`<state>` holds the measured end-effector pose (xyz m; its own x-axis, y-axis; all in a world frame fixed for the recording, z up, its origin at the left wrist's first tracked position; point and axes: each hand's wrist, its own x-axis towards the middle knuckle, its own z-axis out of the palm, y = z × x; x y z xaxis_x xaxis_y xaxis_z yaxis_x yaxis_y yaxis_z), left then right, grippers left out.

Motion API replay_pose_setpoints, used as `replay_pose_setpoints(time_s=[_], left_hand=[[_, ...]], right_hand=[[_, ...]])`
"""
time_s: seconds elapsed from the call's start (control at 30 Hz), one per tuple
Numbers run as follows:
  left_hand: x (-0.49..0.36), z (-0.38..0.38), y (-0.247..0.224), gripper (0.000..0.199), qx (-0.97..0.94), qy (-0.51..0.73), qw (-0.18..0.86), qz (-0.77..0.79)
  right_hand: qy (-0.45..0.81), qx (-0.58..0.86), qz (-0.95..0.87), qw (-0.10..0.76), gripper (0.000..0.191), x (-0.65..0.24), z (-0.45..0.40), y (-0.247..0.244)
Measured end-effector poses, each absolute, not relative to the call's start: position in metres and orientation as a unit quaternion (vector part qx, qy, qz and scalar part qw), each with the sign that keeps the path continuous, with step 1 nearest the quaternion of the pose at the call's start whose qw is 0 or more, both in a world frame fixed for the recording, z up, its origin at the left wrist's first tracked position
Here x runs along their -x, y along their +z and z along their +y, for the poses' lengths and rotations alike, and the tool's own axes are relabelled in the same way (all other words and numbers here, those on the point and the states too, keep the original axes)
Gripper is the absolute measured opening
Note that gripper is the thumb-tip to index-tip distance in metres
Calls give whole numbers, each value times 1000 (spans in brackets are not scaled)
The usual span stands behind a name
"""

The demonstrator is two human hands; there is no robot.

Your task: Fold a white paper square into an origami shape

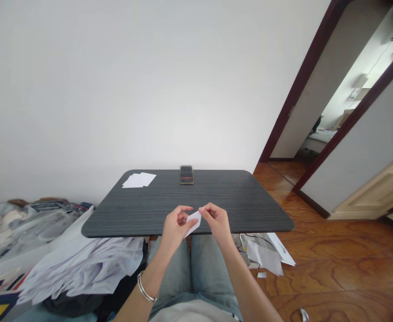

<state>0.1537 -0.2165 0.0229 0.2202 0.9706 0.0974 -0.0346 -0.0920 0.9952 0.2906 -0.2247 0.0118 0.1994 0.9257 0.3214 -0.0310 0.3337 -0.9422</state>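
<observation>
A small folded piece of white paper (193, 222) is held between both hands, above the near edge of the dark table. My left hand (176, 224) grips its left side, with the thumb lying over the front. At the paper's upper right corner, my right hand (215, 216) pinches it between thumb and fingertips. Several white paper sheets (138, 180) lie overlapping at the table's far left. A phone-like dark object (186, 175) stands at the middle of the far edge.
The dark wood-grain table (125, 210) stands against a white wall. Heaped clothes and white cloth (89, 264) lie to the left. Below the right side are papers (266, 255) and cables, with scraps on the wooden floor (333, 268). A doorway opens at right.
</observation>
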Motion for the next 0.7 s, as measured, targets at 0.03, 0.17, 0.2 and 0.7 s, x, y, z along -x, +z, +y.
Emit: replay_pose_setpoints(time_s=[0.03,0.17,0.2,0.7], left_hand=[[-153,-217,24,36,-563,476,533,415],[-151,-216,26,29,-553,490,519,429],[-150,-216,27,27,-554,493,515,430],[-148,-215,32,28,-587,495,513,385]], right_hand=[[374,437,-505,643,22,-291,-225,12],[377,440,-488,653,24,-291,-224,13],[379,440,-488,652,24,-291,-224,13],[373,437,-523,630,29,-295,-226,14]])
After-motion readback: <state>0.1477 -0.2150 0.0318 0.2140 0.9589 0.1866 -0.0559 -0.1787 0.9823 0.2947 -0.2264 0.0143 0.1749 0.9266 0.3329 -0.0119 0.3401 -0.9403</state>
